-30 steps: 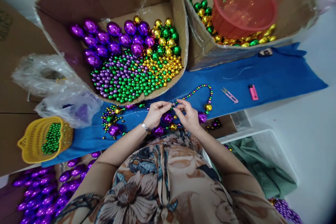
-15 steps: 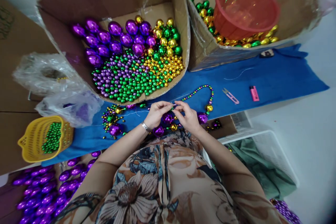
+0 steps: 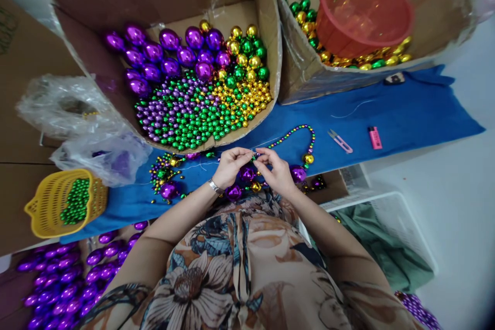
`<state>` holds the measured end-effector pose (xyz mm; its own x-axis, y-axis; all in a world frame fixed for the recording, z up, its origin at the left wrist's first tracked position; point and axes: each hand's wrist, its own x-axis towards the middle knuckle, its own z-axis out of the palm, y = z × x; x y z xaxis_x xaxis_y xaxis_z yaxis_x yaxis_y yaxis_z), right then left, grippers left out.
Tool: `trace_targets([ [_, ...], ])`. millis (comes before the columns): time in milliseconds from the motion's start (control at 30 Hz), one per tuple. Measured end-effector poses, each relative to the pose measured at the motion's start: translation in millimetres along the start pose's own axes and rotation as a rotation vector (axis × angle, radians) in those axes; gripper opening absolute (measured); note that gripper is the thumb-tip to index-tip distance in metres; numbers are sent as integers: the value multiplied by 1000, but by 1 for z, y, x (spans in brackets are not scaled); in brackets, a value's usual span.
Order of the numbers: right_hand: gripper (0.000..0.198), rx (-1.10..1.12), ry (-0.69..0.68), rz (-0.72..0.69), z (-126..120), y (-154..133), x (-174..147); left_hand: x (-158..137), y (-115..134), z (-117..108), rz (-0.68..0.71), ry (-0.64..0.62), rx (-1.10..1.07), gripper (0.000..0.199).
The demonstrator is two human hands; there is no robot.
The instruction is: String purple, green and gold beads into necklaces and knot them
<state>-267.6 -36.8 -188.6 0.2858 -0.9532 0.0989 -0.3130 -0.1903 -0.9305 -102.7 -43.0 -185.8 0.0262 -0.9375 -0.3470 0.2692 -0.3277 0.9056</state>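
Observation:
My left hand and my right hand meet fingertip to fingertip over the blue cloth. Both are pinched closed on a thin pale string, with a small green bead close to the fingertips. From there a bead necklace of small purple, green and gold beads loops to the right, down to a gold ball and a large purple ball. More large purple balls and a gold ball hang below my hands. The fingers partly hide the string's ends.
An open cardboard box of purple, green and gold beads stands ahead. Right of it, another box holds a red basin. Thread snips and a pink lighter lie on the blue cloth. A yellow basket stands left.
My hands stay together at the same spot, with only a slight shift of the fingers on the string. The view has moved very slightly.

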Motion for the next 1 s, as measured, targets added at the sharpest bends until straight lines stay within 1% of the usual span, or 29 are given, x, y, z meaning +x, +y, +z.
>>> trace_targets([
  [133,38,2,-70,111,-2,1,-2,1,-1,-6,101,28,125,31],
  [267,26,-30,-123,185,-5,2,-7,3,-2,-16,245,69,325,25],
  [367,24,-93,-151,143,-5,-2,-10,1,-1,-21,370,37,522,19],
  [467,23,-194,-69,50,-1,-8,-10,-2,-1,-22,433,-37,642,15],
  [533,24,-237,-12,27,3,-9,-8,-5,-2,-21,432,-71,678,15],
  [667,27,-316,75,28,13,-5,-2,-9,-3,-21,374,-97,678,19],
  [867,28,-365,98,42,20,1,0,-9,-6,-19,296,-108,581,25],
  [1000,28,-396,116,48,21,1,1,-10,-3,-18,252,-122,520,25],
])
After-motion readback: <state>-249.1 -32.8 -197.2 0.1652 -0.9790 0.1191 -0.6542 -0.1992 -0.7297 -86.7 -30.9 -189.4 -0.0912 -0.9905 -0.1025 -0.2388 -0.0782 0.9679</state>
